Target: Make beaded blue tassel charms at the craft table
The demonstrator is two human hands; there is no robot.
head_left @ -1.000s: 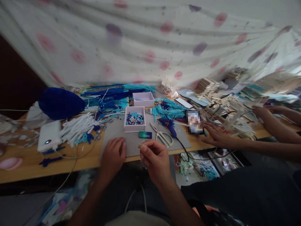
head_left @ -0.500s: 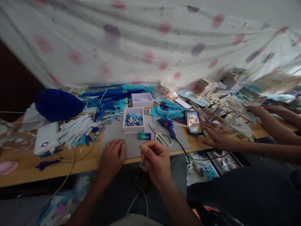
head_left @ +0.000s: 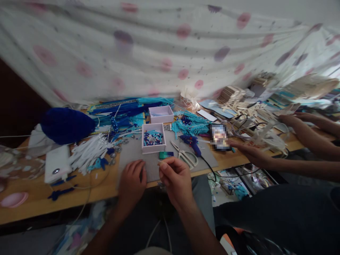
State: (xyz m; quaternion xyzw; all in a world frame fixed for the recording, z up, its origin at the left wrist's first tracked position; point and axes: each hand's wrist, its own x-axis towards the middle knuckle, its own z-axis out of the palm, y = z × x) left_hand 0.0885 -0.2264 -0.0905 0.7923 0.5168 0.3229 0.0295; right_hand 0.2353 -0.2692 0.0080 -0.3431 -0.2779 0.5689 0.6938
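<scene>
My left hand (head_left: 132, 177) rests at the near edge of the grey mat (head_left: 130, 148), fingers curled downward; whether anything is under them is hidden. Just right of it, my right hand (head_left: 175, 177) pinches something tiny between thumb and forefinger, too small to name. Beyond the hands stands a white box (head_left: 153, 150) with blue, white and red beads in it. A small green and blue block (head_left: 166, 154) lies in front of this box. Scissors (head_left: 186, 156) with pale handles and a blue glue gun (head_left: 191, 141) lie to the right.
A blue plush piece (head_left: 67, 125), a white power bank (head_left: 56, 164) and white strips (head_left: 89, 152) lie at the left. Another white box (head_left: 160, 115) sits behind. At the right are a phone (head_left: 220, 137), wooden sticks (head_left: 248, 109) and another person's hands (head_left: 252, 152).
The view has shifted slightly, so the table items sit a little further right and lower. My left hand is closer to my right hand, which keeps its pinch.
</scene>
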